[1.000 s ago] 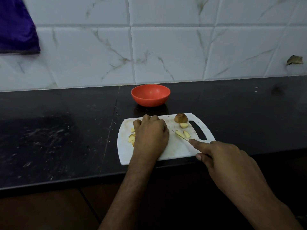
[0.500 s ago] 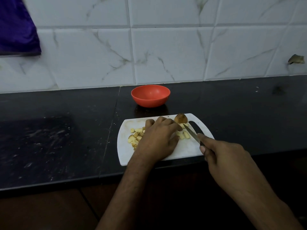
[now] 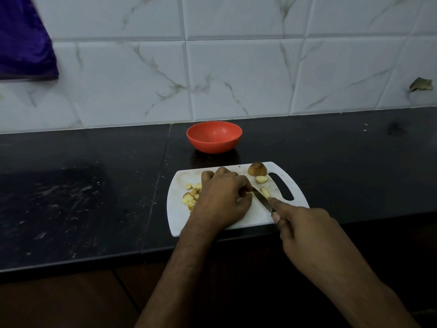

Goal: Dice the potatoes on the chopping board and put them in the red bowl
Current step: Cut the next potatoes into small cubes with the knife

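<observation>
A white chopping board (image 3: 250, 216) lies near the counter's front edge. Diced potato pieces (image 3: 192, 196) sit in a heap on its left part. A brown potato chunk (image 3: 257, 169) stands at the far edge, with a pale slice (image 3: 262, 179) and another slice (image 3: 265, 192) just in front of it. My left hand (image 3: 222, 200) lies over the board's middle, its fingers curled around a potato piece that is mostly hidden. My right hand (image 3: 307, 233) grips a knife (image 3: 261, 199), index finger along its back, blade tip at my left fingers. The red bowl (image 3: 214, 137) stands behind the board and looks empty.
The black counter (image 3: 82, 197) runs the full width, with a seam left of the board. A white marble-tiled wall (image 3: 236, 74) rises behind it. A purple cloth (image 3: 23, 41) hangs at the top left. A chipped hole (image 3: 421, 85) marks the wall at right.
My left hand slid right from over the diced heap, uncovering it, and now curls beside the blade. My right hand brought the knife up and in toward my left fingers.
</observation>
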A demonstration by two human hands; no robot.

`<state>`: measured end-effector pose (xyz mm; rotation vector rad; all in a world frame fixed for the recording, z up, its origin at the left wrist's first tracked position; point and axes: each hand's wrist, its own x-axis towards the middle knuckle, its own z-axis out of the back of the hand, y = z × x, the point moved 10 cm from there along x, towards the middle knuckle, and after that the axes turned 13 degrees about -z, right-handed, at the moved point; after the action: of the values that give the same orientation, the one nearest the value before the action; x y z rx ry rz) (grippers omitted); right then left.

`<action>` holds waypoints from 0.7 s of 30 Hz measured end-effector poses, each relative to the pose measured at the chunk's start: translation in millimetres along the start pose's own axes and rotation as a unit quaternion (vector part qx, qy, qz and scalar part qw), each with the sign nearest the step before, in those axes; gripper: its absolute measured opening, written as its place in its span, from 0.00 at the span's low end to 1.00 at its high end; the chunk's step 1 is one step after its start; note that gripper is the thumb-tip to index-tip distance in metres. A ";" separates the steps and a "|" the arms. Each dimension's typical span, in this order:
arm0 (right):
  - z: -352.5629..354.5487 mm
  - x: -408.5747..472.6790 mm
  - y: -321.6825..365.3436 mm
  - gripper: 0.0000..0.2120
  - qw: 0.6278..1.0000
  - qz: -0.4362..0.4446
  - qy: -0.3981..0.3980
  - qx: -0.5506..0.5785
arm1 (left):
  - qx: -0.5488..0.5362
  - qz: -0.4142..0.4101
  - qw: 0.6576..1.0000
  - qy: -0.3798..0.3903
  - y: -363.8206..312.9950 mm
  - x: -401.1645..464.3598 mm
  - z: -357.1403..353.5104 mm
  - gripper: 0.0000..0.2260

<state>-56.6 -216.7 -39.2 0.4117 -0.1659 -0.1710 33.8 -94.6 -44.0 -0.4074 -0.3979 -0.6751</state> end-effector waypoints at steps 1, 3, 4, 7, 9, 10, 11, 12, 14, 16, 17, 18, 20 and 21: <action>-1.4 -0.1 2.0 0.20 1.000 0.003 0.003 -0.004 | 0.000 0.000 1.000 -0.003 0.9 0.0 0.2 0.08; -1.8 1.4 3.1 0.20 1.000 0.005 0.009 -0.004 | 0.002 0.002 1.000 -0.006 2.1 0.8 0.1 0.08; -1.3 2.9 2.6 0.20 1.000 0.004 0.018 -0.003 | 0.001 0.003 1.000 -0.004 2.5 1.3 -0.1 0.08; 0.7 7.7 -0.1 0.19 0.999 0.007 0.053 0.004 | -0.008 0.008 1.000 -0.001 4.1 2.1 -1.3 0.07; 2.7 8.3 -0.6 0.19 0.998 0.010 0.068 0.011 | -0.010 0.013 1.000 -0.001 5.3 2.1 -1.1 0.06; 3.4 7.7 -0.7 0.19 0.997 0.012 0.070 0.010 | -0.012 0.016 1.000 0.001 5.9 2.2 -1.3 0.06; 3.2 6.4 -1.3 0.19 0.997 0.013 0.073 0.003 | -0.014 0.019 1.000 0.002 6.6 2.0 -1.8 0.06; 3.6 4.4 -2.0 0.18 0.997 0.015 0.073 -0.005 | -0.014 0.020 1.000 0.002 6.4 1.7 -1.9 0.06; 5.2 0.5 -4.4 0.17 0.997 0.019 0.070 -0.024 | 0.000 0.016 1.000 0.003 3.4 0.8 -1.1 0.06; 6.9 -3.3 -6.8 0.16 0.997 0.022 0.070 -0.038 | 0.024 0.008 1.000 0.009 0.1 0.2 -1.0 0.07; 7.3 -4.7 -7.9 0.16 0.996 0.019 0.071 -0.042 | 0.029 0.000 1.000 0.012 -1.6 -0.2 -1.4 0.09; 7.8 -5.7 -8.8 0.16 0.997 0.017 0.069 -0.041 | 0.024 -0.013 0.999 0.016 -4.7 -0.2 -1.7 0.11; 8.0 -6.0 -11.7 0.17 0.998 0.009 0.061 -0.030 | -0.001 -0.053 0.998 0.027 -13.3 -0.1 -3.3 0.14; 7.7 -5.6 -13.0 0.18 0.998 0.003 0.059 -0.026 | -0.008 -0.074 0.997 0.034 -18.1 -0.3 -4.4 0.15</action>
<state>-65.3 -230.3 -38.3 0.3681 -0.0454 -0.1443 22.5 -109.4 -43.7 -0.3709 -0.3607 -0.8335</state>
